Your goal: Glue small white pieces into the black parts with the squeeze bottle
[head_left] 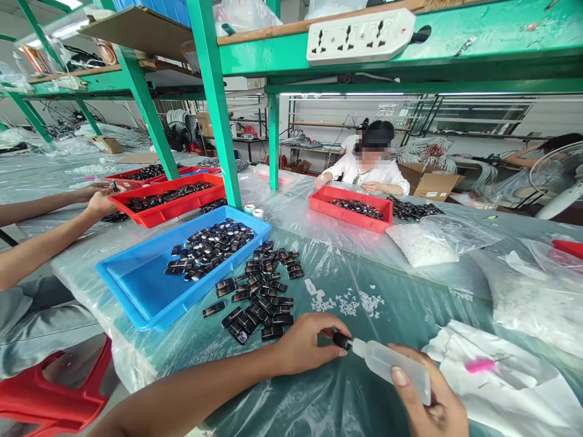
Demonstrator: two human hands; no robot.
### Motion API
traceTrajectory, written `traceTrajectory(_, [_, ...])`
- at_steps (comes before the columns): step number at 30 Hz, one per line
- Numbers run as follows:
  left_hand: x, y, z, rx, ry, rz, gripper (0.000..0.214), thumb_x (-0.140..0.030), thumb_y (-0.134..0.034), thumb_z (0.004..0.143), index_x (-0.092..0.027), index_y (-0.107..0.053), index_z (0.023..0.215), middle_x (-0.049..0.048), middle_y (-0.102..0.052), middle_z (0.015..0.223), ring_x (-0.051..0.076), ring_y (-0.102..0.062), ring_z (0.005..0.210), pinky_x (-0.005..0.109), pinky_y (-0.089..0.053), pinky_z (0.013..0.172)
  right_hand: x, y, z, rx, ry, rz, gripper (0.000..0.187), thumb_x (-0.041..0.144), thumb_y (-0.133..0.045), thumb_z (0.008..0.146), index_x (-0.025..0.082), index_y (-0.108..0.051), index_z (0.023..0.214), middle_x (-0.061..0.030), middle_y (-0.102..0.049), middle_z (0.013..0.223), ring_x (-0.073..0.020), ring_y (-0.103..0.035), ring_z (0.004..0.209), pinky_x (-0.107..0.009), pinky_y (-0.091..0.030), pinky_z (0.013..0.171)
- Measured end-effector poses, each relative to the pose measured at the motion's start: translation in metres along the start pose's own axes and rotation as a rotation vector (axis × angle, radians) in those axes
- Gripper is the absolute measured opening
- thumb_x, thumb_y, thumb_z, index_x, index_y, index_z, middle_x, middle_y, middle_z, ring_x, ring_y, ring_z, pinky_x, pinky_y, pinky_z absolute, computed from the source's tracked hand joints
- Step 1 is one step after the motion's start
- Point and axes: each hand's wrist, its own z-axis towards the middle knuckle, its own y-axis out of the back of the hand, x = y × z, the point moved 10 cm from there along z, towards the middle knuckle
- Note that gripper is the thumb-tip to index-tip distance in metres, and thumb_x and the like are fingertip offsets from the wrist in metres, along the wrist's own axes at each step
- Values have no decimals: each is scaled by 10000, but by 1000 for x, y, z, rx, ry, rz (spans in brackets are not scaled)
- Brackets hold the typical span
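Left hand (310, 343): thumb and fingertips pinched on one small black part (341, 341). Right hand (439, 388): fingers wrapped round a translucent squeeze bottle (396, 364), tilted, nozzle at the black part's end; contact too small to confirm. Work looks mid-run: this piece in hand, apparently unfinished. Just beyond the left hand, a loose pile of black parts (264, 291) on the table (328, 397), probably those left; small white pieces (348, 303) lie beside it, in little heaps. Blue tray (144, 276) next to the pile: black parts bunched toward the far end, near end bare; likely finished ones, but can't verify. Farther out: red tray (175, 211) at left and red tray across the table (350, 221), both with black parts. Clear bag (423, 243) near the latter holds white bits.
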Motion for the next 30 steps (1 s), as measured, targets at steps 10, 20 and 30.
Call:
traceTrajectory(10, [1, -1, 0, 26, 25, -43, 235, -249, -621, 792, -179, -642, 1016, 66, -654, 1001, 176, -606, 898, 265, -484, 792, -7, -7, 0, 69, -107, 63, 362, 540, -633, 692, 210, -627, 840, -25, -638, 796, -176, -570, 738, -197, -441, 591])
traceTrajectory(20, [10, -6, -1, 41, 48, -239, 239, -282, -609, 809, -168, -635, 1017, 75, -631, 960, 169, -608, 852, 288, -512, 773, -38, -20, 11, 150, -315, 601, 371, 495, -554, 794, 207, -604, 1023, 31, -555, 588, -124, -516, 575, -243, -460, 610])
traceTrajectory(30, [15, -10, -1, 72, 112, -266, 319, -325, -702, 723, -137, -605, 962, 62, -633, 893, 139, -588, 728, 238, -464, 659, -41, 26, 59, 62, -32, -33, 473, 398, -693, 674, 218, -570, 1093, -34, -646, 1083, -251, -540, 1090, -356, -396, 942])
